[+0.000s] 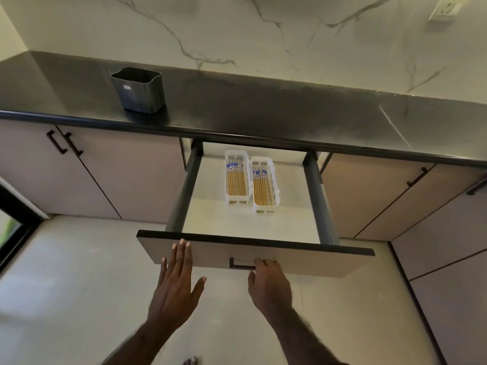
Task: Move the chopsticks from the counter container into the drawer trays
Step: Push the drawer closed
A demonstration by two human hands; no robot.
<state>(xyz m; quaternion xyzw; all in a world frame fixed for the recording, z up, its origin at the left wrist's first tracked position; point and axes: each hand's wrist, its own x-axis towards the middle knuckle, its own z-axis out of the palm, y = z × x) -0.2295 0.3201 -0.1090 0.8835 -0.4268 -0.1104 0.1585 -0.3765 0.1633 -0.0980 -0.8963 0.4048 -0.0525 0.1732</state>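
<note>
The drawer [311, 256] stands pulled out under the black counter. Inside it lie two white trays, the left tray [237, 154] and the right tray [263, 160], side by side. Each holds several wooden chopsticks [236, 180] with blue-patterned ends. The dark grey counter container [138, 89] stands on the counter at the left, and no chopsticks show above its rim. My left hand [176, 280] is flat and open, fingertips against the drawer front. My right hand [268, 283] curls its fingers on the black drawer handle [238, 264].
The black counter [290, 114] runs across the view below a marble wall. Closed cabinet doors [118, 175] with black handles flank the drawer. A wall socket [446, 7] sits at the top right. Pale floor tiles lie below.
</note>
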